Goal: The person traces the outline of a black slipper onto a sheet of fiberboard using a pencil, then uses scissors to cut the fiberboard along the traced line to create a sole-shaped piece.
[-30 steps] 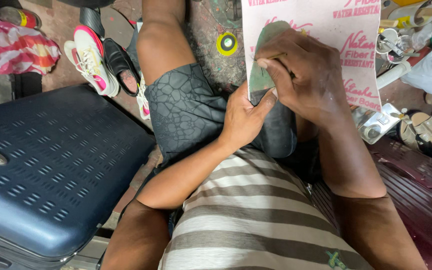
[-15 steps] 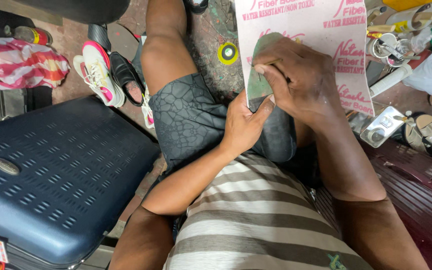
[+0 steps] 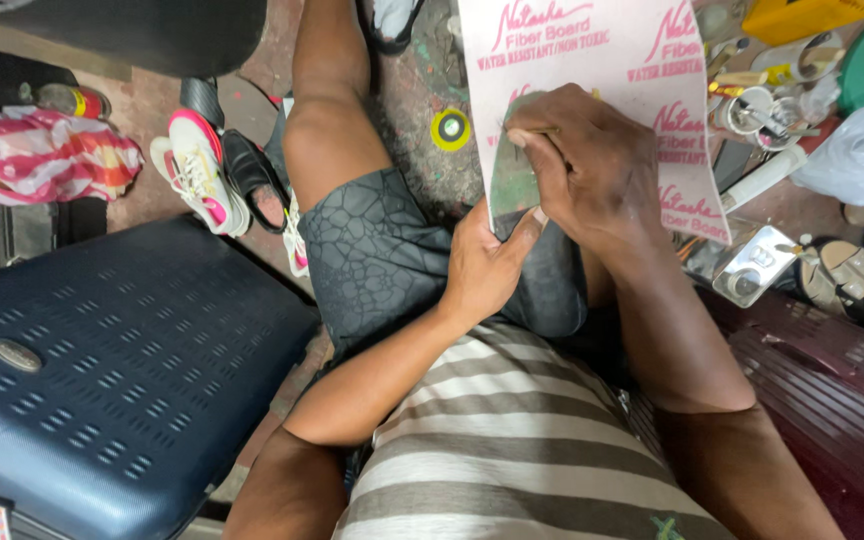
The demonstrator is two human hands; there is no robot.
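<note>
Right hand (image 3: 592,165) lies curled over a grey-green sole-shaped piece (image 3: 512,180), fingers bent and pinched on what looks like a thin pencil or marker (image 3: 532,131) whose tip sits at the piece's upper edge; the tool is too small to name with certainty. Left hand (image 3: 487,265) comes up from below with its thumb pressed against the lower end of the same piece, the fingers hidden behind, so it seems to clamp piece and board together. Both rest on a pale pink fibre board sheet (image 3: 592,50) with pink lettering, which leans over the person's lap and knee, above the dark patterned shorts (image 3: 372,260). That sheet looks light, thin and fairly stiff, likely to flex if held by one corner, so a grip near the lower edge with support from the thigh suits it; the sole piece looks flat and bendable, prone to sliding unless pinned. Further out, a blue suitcase (image 3: 102,380) stands to the left, a white and pink sneaker (image 3: 192,175) lies on the floor beyond it, a yellow tape roll (image 3: 450,128) sits near the knee, and a maroon case (image 3: 832,400) is at right.
</note>
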